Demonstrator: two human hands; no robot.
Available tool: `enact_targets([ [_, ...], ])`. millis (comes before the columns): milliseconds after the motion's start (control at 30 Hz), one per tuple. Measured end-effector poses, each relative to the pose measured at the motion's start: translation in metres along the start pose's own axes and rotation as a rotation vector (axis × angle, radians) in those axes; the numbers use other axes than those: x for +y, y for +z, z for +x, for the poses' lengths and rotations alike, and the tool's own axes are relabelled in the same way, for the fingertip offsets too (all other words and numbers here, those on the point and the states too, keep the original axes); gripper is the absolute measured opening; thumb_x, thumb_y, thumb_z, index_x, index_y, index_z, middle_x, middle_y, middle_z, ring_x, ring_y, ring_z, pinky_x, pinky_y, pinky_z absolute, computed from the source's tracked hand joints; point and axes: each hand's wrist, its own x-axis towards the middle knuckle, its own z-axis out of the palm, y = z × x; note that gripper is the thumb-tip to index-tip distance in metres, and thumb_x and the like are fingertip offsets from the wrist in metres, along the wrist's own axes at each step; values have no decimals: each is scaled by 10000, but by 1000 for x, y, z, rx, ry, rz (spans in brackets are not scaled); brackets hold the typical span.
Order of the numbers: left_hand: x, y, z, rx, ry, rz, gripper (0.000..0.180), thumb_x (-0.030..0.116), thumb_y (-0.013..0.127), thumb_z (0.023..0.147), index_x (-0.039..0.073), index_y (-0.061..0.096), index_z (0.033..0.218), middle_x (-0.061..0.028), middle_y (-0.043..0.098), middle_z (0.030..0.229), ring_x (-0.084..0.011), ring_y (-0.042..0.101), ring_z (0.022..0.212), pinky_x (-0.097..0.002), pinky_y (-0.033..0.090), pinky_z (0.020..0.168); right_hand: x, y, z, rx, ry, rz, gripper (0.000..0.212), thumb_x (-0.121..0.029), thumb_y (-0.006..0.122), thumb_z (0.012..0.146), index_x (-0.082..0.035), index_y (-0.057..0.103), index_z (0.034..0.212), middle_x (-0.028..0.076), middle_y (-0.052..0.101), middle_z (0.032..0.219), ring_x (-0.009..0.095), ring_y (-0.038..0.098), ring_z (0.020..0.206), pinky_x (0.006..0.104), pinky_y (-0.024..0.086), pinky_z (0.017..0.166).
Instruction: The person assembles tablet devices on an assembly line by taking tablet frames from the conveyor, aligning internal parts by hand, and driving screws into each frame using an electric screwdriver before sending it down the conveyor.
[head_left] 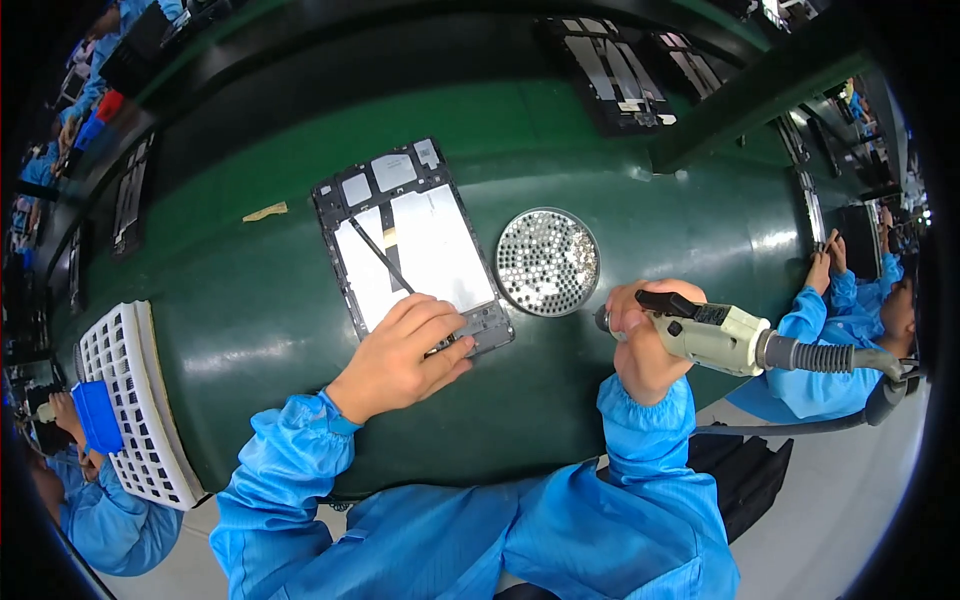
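Observation:
An opened tablet (pixel 425 240) with a black frame and a silver inner plate lies slightly turned on the green table. My left hand (pixel 405 350) rests over its near edge, fingers curled round a thin, dark, stick-like tool (pixel 378 252) that slants across the silver plate; whether it is tweezers I cannot make out. To the right of the tablet, a round screw tray (pixel 548 262) is dotted with holes and small shiny screws. My right hand (pixel 650 335) grips a pale electric screwdriver (pixel 715 338) just beyond that tray, its front end pointing left and its bit not distinguishable.
A white perforated basket (pixel 130 400) with a blue box (pixel 97 415) stands at the left edge. A yellowish scrap (pixel 265 212) lies far left. More opened tablets (pixel 610 75) sit beyond a green bar (pixel 760 95). Co-workers in blue sit on both sides; a cable trails from the screwdriver.

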Motion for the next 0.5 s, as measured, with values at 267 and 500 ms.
enact_targets([
  [267, -3, 4, -1, 44, 31, -2, 255, 88, 775, 660, 15, 614, 843, -117, 573, 927, -309, 590, 941, -444, 489, 846, 6, -4, -1, -20, 13, 130, 329, 121, 517, 744, 18, 483, 1055, 113, 557, 748, 184, 560, 665, 380, 509, 702],
  [500, 3, 1, 1, -30, 8, -26, 265, 100, 776, 662, 24, 591, 835, -120, 552, 951, -307, 575, 995, -457, 477, 875, 5, -8, -4, -19, 6, 111, 335, 129, 519, 740, 20, 486, 1055, 111, 561, 757, 185, 564, 671, 369, 512, 694],
])
